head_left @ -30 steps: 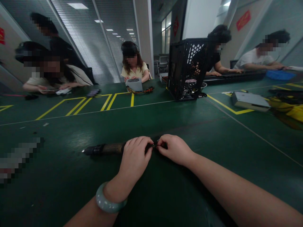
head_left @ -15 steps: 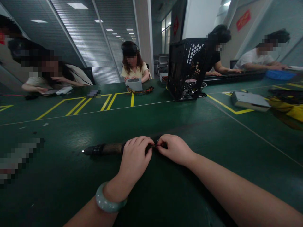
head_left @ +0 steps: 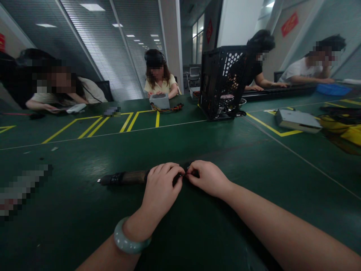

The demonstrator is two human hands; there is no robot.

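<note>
A long, dark, rod-shaped object (head_left: 132, 178) lies on the green table, with a brownish middle section, a black ribbed collar and a small shiny tip at its left end. My left hand (head_left: 162, 184) rests over its right part, with thumb and forefinger pinched together. Facing it, my right hand (head_left: 208, 177) is also closed in a pinch, its fingertips almost meeting those of the left. Something small and dark sits between the fingertips, too hidden to name. A pale green bangle (head_left: 129, 241) circles my left wrist.
Across the green table (head_left: 180, 143) stand a black computer case (head_left: 222, 82) and a grey power supply (head_left: 159, 101) with cables. A flat grey metal box (head_left: 298, 120) lies at the right, near yellow items (head_left: 352, 133). Several people sit along the far side.
My hands keep nearly the same pinch, with only a slight finger shift. At the far left, one person has moved lower; at the far right, a person has raised a hand toward the head.
</note>
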